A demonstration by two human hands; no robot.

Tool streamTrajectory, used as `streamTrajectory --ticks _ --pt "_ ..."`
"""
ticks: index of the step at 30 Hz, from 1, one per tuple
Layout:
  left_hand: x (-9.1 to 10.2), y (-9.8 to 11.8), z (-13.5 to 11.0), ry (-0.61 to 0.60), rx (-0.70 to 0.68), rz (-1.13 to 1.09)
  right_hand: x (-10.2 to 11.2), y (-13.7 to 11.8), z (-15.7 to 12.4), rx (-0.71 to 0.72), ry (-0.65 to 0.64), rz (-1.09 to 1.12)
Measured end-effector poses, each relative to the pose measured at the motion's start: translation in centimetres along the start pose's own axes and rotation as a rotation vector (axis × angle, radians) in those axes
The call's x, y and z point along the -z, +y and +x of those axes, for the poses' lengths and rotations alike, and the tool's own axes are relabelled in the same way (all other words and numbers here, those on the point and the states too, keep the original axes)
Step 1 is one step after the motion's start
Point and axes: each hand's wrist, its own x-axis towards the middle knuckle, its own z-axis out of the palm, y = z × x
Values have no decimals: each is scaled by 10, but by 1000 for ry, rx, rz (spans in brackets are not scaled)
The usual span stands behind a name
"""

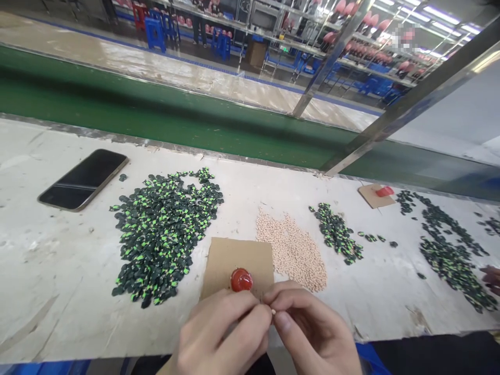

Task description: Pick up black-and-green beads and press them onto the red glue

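My left hand (224, 328) and my right hand (312, 323) meet at the fingertips over the table's front edge, both pinched closed. A small beige bead (273, 311) shows at my right thumb tip. What the left fingers hold is hidden behind them. Just beyond the hands lies a square of brown cardboard (234, 252) with a small red cap-like dish (241, 280) on it. Right of the cardboard spreads a pile of tiny beige beads (297, 250). To the left is a large heap of small dark green and bright green pieces (167, 229).
A phone (84, 179) lies at the left on the white table (250, 182). Smaller dark green piles (338, 232) are on the right, with another cardboard piece (377, 195) bearing a red cap (385, 191). Another person's hand (491, 278) is at the right edge. A green conveyor (156, 107) runs behind.
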Motion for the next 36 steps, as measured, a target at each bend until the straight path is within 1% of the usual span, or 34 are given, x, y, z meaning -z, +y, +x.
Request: streamTrajectory --ticks 3,5,7,10,12,14,19,26,30,33,34,36 --pt "2 -5 -4 -53 4 -37 -5 0 -4 4 61 -88" --pt "5 -10 -8 -95 28 -104 -2 4 -4 45 46 -162" --pt "9 -16 -12 -94 143 -164 5 12 -2 111 10 -300" --pt "14 -22 -19 -70 370 -158 16 24 2 195 -43 -552" --pt "15 -24 -23 -58 430 -144 19 30 5 231 -85 -652" --pt "13 -24 -25 -28 467 -151 18 33 6 258 -116 -692" --pt "8 -22 -29 -26 580 -191 12 34 7 273 -132 -734" --pt "7 -22 -34 -27 622 -228 14 35 10 296 -161 -786" --pt "10 -22 -31 -39 667 -262 15 34 8 273 -164 -747" --pt "15 -17 -23 -27 704 -334 16 28 5 184 -107 -621" --pt "16 -14 -19 -16 738 -388 16 25 4 127 -90 -563" --pt "16 -7 -11 -17 871 -542 17 17 2 2 -87 -419"
